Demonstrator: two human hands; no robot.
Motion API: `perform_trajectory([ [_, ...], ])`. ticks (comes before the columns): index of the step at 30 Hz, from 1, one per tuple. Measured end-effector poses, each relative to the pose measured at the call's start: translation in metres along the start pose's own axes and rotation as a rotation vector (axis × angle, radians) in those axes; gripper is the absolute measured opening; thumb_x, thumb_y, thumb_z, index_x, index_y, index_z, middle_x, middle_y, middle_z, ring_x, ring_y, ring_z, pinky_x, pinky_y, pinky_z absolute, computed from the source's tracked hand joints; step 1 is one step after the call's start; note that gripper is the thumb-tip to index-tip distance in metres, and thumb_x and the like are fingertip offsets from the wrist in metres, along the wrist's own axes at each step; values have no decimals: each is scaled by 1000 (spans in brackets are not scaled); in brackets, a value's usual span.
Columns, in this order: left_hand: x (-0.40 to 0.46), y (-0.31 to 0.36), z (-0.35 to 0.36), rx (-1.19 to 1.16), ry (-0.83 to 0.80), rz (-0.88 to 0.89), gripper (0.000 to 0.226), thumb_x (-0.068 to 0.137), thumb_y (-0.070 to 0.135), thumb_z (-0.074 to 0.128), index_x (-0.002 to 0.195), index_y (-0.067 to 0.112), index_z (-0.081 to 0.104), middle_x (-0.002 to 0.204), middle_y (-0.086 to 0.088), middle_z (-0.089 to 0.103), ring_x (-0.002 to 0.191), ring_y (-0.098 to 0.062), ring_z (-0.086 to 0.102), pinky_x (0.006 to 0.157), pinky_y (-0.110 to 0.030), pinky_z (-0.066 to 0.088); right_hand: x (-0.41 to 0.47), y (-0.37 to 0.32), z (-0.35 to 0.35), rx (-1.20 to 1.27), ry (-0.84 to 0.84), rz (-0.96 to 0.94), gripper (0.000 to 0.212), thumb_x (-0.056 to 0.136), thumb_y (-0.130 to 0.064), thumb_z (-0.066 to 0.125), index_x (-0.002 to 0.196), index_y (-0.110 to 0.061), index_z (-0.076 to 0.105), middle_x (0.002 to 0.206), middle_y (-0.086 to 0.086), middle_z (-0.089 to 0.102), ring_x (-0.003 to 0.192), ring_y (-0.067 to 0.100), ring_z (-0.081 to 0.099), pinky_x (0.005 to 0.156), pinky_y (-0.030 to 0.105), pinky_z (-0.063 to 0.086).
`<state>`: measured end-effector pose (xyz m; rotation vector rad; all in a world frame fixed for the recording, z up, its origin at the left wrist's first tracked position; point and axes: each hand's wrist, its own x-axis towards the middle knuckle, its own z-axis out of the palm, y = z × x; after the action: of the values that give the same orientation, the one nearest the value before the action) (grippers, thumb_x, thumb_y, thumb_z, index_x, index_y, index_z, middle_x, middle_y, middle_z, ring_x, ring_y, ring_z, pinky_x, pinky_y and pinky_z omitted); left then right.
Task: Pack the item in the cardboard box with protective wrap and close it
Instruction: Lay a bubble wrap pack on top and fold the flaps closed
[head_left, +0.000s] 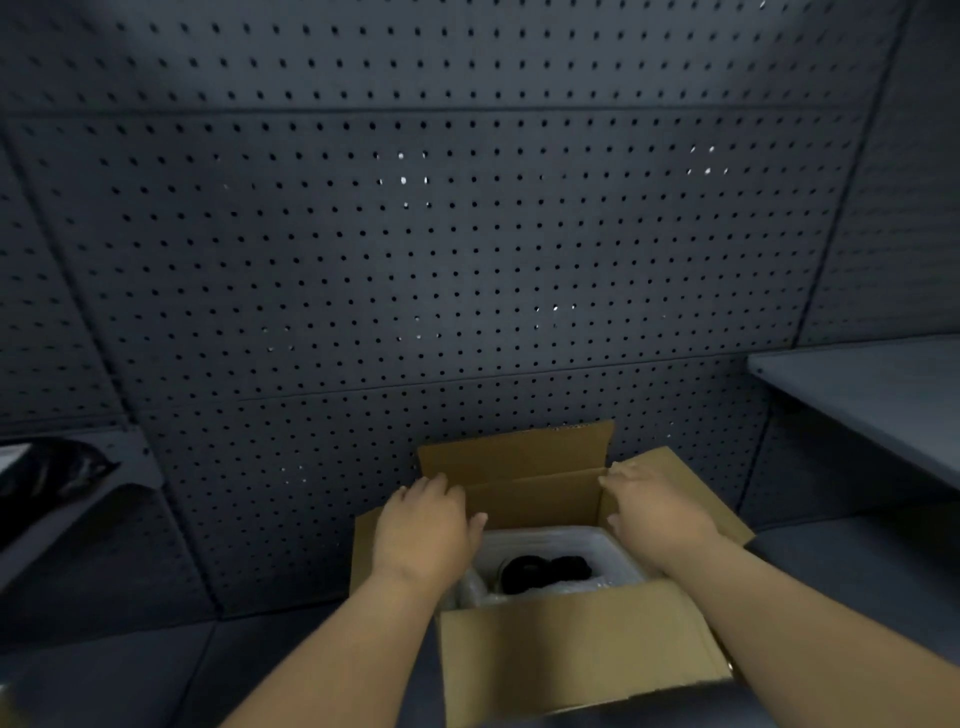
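Note:
An open brown cardboard box (571, 654) stands low in the middle of the head view, all its flaps raised. Inside lies white protective wrap (608, 551) around a black item (545, 571). My left hand (423, 535) rests on the box's left flap, fingers bent over its top edge. On the right flap lies my right hand (654, 512), fingers at the far corner. The far flap (514, 452) stands upright behind both hands.
A dark pegboard wall (467, 234) rises right behind the box. A grey shelf (862, 400) juts out at the right. On a ledge at the left lies a black glossy bag (47, 473).

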<state>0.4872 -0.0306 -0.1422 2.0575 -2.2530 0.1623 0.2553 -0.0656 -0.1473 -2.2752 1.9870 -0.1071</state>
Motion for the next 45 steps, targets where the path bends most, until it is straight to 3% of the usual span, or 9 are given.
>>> perform_trajectory([
  [5, -10, 10, -39, 0, 103, 32, 52, 98, 48, 28, 135, 16, 46, 147, -5, 41, 136, -21, 36, 113, -36, 27, -28, -8, -33, -38, 101, 43, 55, 99, -25, 43, 151, -19, 25, 160, 1, 15, 148, 18, 14, 122, 34, 15],
  [11, -12, 32, -74, -1, 177, 103, 54, 98, 50, 26, 140, 18, 40, 152, -3, 34, 139, -19, 32, 115, -35, 25, -62, -7, -75, -36, 210, 52, 58, 97, -11, 41, 151, -17, 23, 161, 2, 13, 148, 19, 12, 122, 32, 12],
  [21, 7, 112, -105, -20, 253, 236, 55, 98, 51, 25, 141, 20, 39, 152, -1, 35, 139, -17, 34, 113, -34, 27, -87, 66, -129, -121, 419, 166, 53, 99, -31, 44, 149, -19, 31, 158, 0, 24, 144, 19, 23, 117, 34, 24],
  [27, 34, 189, -118, -43, 286, 322, 55, 98, 50, 24, 141, 19, 39, 152, -1, 35, 137, -17, 36, 111, -34, 29, -105, 155, -167, -183, 505, 311, 52, 99, -31, 43, 148, -19, 30, 157, 0, 26, 142, 20, 26, 112, 34, 29],
  [34, 76, 306, -120, -111, 298, 355, 54, 98, 50, 26, 140, 21, 41, 151, 1, 36, 136, -16, 37, 111, -32, 29, -122, 309, -211, -218, 544, 504, 54, 98, -28, 44, 148, -18, 27, 153, 1, 32, 139, 22, 31, 110, 35, 32],
  [40, 111, 406, -121, -125, 295, 350, 54, 98, 50, 25, 142, 20, 39, 152, 0, 35, 138, -16, 35, 111, -33, 28, -126, 452, -226, -246, 485, 681, 49, 93, -17, 45, 141, -19, 34, 145, 2, 41, 132, 24, 39, 105, 36, 37],
  [45, 139, 466, -114, -151, 276, 335, 54, 98, 50, 26, 141, 21, 40, 152, 1, 35, 138, -17, 35, 112, -33, 27, -114, 548, -225, -243, 445, 776, 56, 92, -24, 54, 142, -17, 32, 144, 4, 42, 132, 23, 40, 107, 37, 37],
])
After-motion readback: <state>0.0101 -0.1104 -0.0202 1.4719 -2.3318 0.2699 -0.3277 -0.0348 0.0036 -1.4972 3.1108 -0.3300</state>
